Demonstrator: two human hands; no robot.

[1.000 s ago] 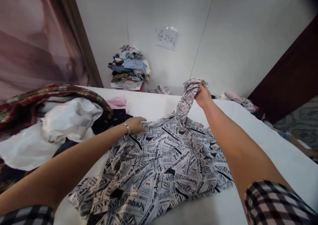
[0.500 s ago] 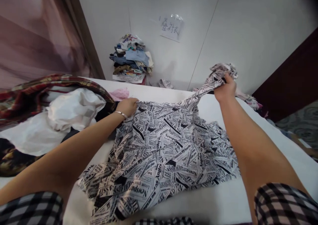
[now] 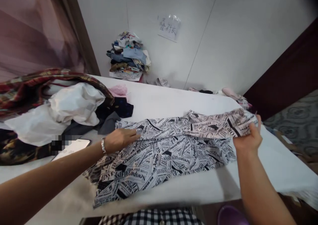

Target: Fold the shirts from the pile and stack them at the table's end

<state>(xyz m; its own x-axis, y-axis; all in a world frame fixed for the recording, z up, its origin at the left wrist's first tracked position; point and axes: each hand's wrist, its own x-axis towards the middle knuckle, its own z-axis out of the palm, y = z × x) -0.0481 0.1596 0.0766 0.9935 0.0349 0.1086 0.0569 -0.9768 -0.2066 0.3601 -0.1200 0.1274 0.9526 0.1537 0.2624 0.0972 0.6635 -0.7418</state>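
Observation:
A black-and-white newspaper-print shirt [image 3: 159, 160] lies across the white table, its far part folded over toward me in a long band. My right hand [image 3: 248, 137] is closed around the end of its sleeve [image 3: 216, 124], which stretches out to the right. My left hand [image 3: 121, 140], with a silver bracelet at the wrist, rests on the left part of the folded band. Its fingers are stretched out flat over the cloth and point right.
At left lie a white garment [image 3: 77, 104], a red plaid garment [image 3: 29, 85], dark clothes [image 3: 121, 107] and a phone [image 3: 74, 147]. A clothes stack [image 3: 129, 56] stands by the wall at the back. Pink cloth [image 3: 230, 92] sits at the far right edge.
The shirt's far part has been folded toward me. My right hand has come down and outward, and the bunched sleeve is now stretched out. My left hand has moved nearer and flattened.

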